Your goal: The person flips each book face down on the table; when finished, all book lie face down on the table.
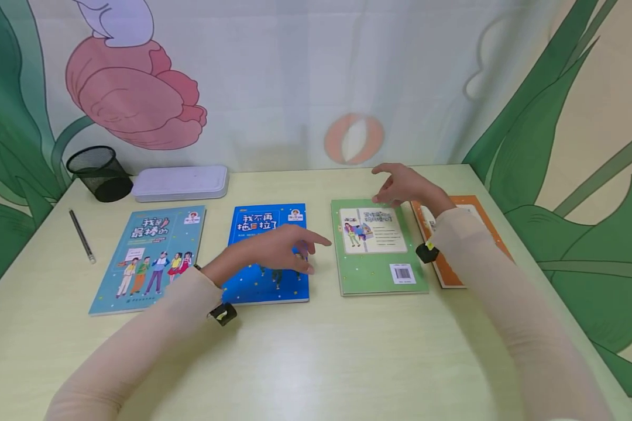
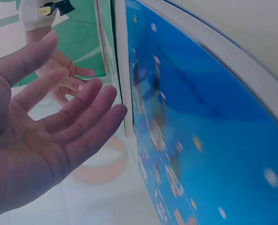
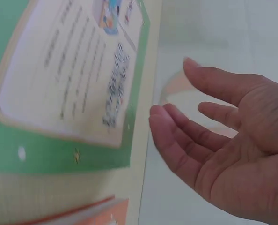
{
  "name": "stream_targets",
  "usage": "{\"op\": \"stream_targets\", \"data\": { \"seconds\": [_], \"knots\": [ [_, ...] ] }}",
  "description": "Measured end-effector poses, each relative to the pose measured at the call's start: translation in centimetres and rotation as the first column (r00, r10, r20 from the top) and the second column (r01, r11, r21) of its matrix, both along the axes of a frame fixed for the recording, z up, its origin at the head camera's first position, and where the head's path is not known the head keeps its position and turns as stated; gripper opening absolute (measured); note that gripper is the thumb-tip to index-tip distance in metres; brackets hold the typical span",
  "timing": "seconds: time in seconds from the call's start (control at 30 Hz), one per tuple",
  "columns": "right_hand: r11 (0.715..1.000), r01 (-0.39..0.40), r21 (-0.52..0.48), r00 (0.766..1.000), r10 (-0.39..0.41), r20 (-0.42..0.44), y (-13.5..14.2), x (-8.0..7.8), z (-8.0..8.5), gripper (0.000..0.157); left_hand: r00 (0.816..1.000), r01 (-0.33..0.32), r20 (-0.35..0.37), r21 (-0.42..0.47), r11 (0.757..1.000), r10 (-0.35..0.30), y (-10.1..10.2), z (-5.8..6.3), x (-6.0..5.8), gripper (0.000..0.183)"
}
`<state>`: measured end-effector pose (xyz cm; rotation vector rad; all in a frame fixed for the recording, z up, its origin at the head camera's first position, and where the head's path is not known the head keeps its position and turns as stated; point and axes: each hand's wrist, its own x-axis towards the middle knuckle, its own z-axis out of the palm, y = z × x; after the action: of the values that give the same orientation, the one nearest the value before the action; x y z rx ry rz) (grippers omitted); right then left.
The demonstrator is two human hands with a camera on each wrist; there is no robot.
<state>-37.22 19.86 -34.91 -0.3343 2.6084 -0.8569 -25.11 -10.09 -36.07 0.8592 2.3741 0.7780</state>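
Note:
My left hand (image 1: pixel 281 248) hovers above the blue book (image 1: pixel 265 286), its fingers loosely bent and holding nothing. In the left wrist view the left palm (image 2: pixel 40 145) shows beside the blue cover, apart from it. My right hand (image 1: pixel 402 184) is over the far edge of the green book (image 1: pixel 366 272), which lies with its barcode side up. The right wrist view shows the right fingers (image 3: pixel 190 145) relaxed, with nothing between them and the thumb. An orange book (image 1: pixel 447 275), partly hidden by the right forearm, lies right of the green one.
A light blue book (image 1: pixel 150 245) lies at the left, partly behind the left sleeve. Beyond it are a pencil (image 1: pixel 81 235), a black mesh pen holder (image 1: pixel 99 169) and a lilac case (image 1: pixel 181 182). A printed curtain (image 1: pixel 274 88) hangs behind the table.

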Motion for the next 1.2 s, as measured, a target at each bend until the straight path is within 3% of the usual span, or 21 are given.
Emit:
{"op": "stream_targets", "data": {
  "seconds": [0.17, 0.4, 0.67, 0.97, 1.2],
  "knots": [
    [0.997, -0.046, -0.063, 0.998, 0.044, -0.037, -2.3, 0.3, -0.7, 0.071, 0.994, -0.081, -0.073, -0.040, 0.996, 0.078, -1.7, -0.6, 0.3, 0.059],
    [0.981, -0.112, -0.161, 0.994, 0.107, -0.037, -5.5, 1.0, -1.3, 0.070, 0.979, -0.115, -0.175, -0.059, 0.992, 0.103, -4.3, -1.5, 1.1, 0.062],
    [0.972, -0.143, -0.186, 0.989, 0.134, -0.057, -8.0, 1.4, -2.0, 0.068, 0.981, -0.132, -0.155, -0.095, 0.987, 0.116, -6.5, -2.0, 2.1, 0.058],
    [0.975, -0.150, -0.165, 0.988, 0.142, -0.060, -10.8, 1.3, -2.7, 0.066, 0.982, -0.140, -0.152, -0.186, 0.972, 0.112, -7.6, -2.3, 3.2, 0.058],
    [0.975, -0.128, -0.180, 0.992, 0.127, -0.016, -12.8, 1.3, -3.8, 0.070, 0.982, -0.109, -0.171, -0.161, 0.981, 0.081, -8.0, -2.9, 3.7, 0.064]
  ]
}}
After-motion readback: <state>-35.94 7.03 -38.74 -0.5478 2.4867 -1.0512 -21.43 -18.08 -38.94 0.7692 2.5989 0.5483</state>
